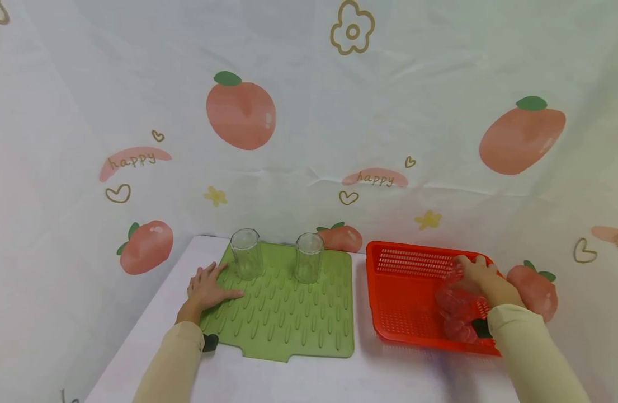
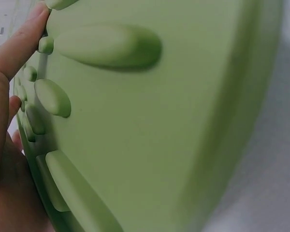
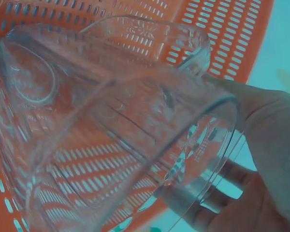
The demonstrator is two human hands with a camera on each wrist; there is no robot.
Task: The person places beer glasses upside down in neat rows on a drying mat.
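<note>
Spread, fairly straight fingers of my left hand rest on the left edge of a green ridged drying mat. In the left wrist view the hand lies along that mat's raised ridges. On the mat's back half stand two clear drinking glasses, a left one and a right one. My right hand reaches into a red plastic basket. Seen from the right wrist, thumb and fingers of that hand grip a clear glass near its rim. Another clear glass lies behind it.
The mat and the basket sit side by side on a white table, a narrow gap between them. Behind them hangs a pale cloth printed with fruit. Several glasses seem to overlap at the basket's right side; their number is hard to tell.
</note>
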